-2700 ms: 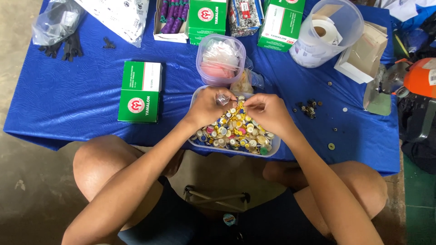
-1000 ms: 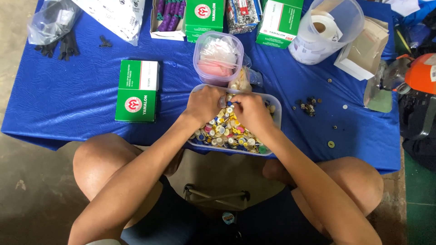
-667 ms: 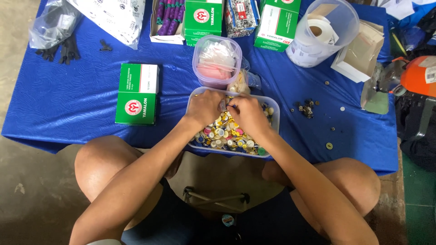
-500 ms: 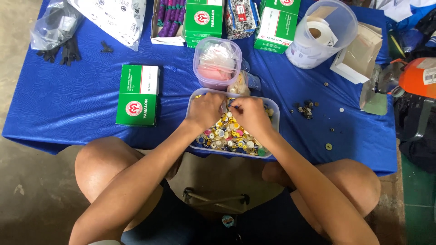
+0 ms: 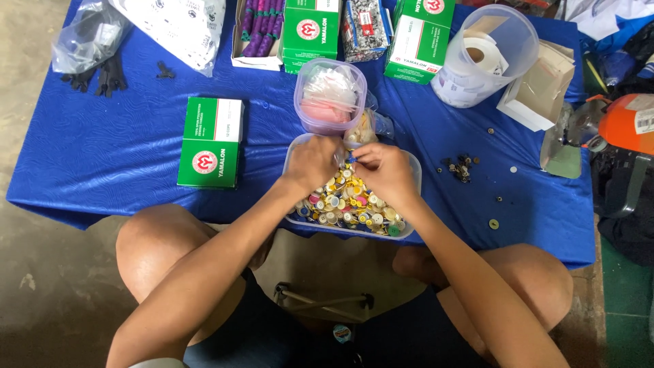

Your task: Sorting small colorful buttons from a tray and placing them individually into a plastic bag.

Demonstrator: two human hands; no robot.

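A clear plastic tray (image 5: 411, 204) full of small colourful round buttons (image 5: 344, 204) sits at the near edge of the blue-covered table (image 5: 102, 163). My left hand (image 5: 313, 162) and my right hand (image 5: 383, 170) hover over the tray's far end, fingertips meeting over a small item there. What they pinch is too small to make out. Just beyond my fingers lies a small clear bag of pale pieces (image 5: 361, 128).
A round tub with pink and white contents (image 5: 330, 95) stands behind the tray. A green and white box (image 5: 211, 142) lies to the left, more boxes (image 5: 303, 31) at the back. A clear tub with tape rolls (image 5: 484, 54) is back right; loose dark buttons (image 5: 460, 167) lie right.
Both hands have shifted from the tray's middle toward its far end and drawn closer together. The view has drifted slightly; nothing else on the table moved.
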